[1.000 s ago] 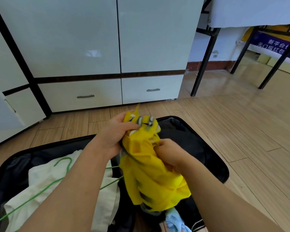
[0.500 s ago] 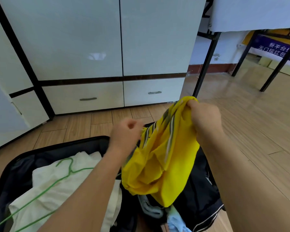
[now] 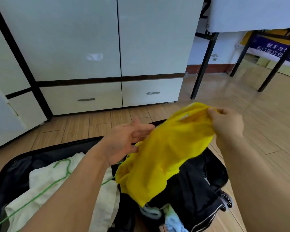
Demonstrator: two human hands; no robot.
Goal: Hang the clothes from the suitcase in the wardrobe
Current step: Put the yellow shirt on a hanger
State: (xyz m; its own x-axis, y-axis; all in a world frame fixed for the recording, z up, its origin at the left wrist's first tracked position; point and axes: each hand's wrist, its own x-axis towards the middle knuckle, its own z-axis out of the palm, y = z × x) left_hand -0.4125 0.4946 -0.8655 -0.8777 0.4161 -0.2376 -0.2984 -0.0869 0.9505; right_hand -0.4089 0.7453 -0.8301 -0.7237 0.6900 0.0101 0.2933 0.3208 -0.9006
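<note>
A yellow garment (image 3: 164, 154) hangs over the open black suitcase (image 3: 45, 151) on the floor. My right hand (image 3: 224, 124) pinches its upper edge, lifted to the right. My left hand (image 3: 126, 139) is beside the cloth with fingers spread, and its fingertips just reach the fabric. In the suitcase lie a white garment (image 3: 45, 181) with a green wire hanger (image 3: 64, 166) on top, a black garment with white piping (image 3: 197, 195) and a light blue one (image 3: 174, 223). The white wardrobe (image 3: 107, 39) stands ahead with its doors closed.
Two drawers with metal handles (image 3: 86, 99) sit under the wardrobe doors. An open white door panel (image 3: 0, 118) stands at the left. To the right a black-legged table (image 3: 203, 64) with a white cloth stands on the wooden floor (image 3: 258, 114).
My right hand has drawn the garment's edge farther right, spreading the cloth. My left hand has let go of it and opened its fingers.
</note>
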